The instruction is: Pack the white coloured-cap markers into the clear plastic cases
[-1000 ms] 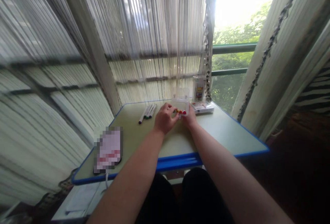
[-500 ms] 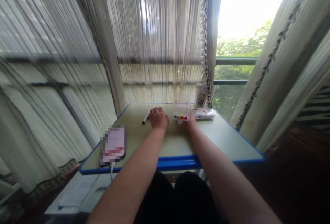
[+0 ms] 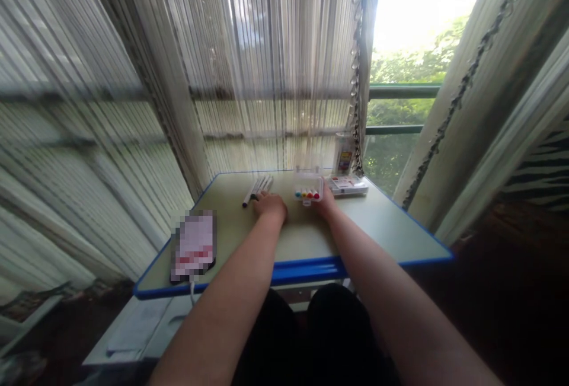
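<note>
Left hand (image 3: 270, 207) lies palm-down, loose and holding nothing, just beside the markers (image 3: 258, 189) — right hand (image 3: 326, 202) touches a clear plastic box (image 3: 307, 181) with a row of colored caps (image 3: 307, 194) inside, can't tell if it's gripping.

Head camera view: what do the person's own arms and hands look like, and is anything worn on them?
The left arm and right arm are bare, with no sleeves, and the left hand and right hand wear no gloves. No watch or bracelet shows on either wrist. Black clothing covers the legs below.
</note>
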A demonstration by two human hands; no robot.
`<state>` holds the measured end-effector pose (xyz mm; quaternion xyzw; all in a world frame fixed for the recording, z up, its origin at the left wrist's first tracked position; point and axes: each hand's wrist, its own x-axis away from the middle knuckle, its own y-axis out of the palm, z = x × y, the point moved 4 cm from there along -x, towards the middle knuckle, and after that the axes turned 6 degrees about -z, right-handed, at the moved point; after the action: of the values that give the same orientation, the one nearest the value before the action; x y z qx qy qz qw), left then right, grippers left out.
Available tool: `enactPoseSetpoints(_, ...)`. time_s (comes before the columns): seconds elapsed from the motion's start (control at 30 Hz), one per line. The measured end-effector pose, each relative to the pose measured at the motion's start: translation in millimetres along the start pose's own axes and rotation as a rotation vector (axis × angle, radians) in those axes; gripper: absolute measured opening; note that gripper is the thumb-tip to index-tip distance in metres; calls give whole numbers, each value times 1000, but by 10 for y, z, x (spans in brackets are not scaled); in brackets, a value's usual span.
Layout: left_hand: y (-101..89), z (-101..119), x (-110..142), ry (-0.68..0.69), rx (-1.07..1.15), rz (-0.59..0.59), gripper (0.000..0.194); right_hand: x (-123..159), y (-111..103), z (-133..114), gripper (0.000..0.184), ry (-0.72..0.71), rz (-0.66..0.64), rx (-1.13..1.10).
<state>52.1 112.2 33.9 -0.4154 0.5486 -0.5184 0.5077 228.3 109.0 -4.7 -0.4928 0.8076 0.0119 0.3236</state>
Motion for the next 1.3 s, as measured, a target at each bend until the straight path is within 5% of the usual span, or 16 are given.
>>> enactPoseSetpoints(0.6, -14, -13, -47, 44, -14, 48, 37, 50, 2, -100, 50, 1, -91, 59)
enactPoseSetpoints(1.0, 165, 149, -51, 402, 89, 22, 46, 12, 34, -23, 48, -5, -46, -51)
enactPoseSetpoints(1.13, 252, 178, -85, 448, 109, -54, 44, -8, 10, -49, 44, -39, -1, -120)
enactPoseSetpoints(1.3, 199, 170, -60, 416, 119, 10, 44, 6, -12, -68, 42, -24, 26, -123)
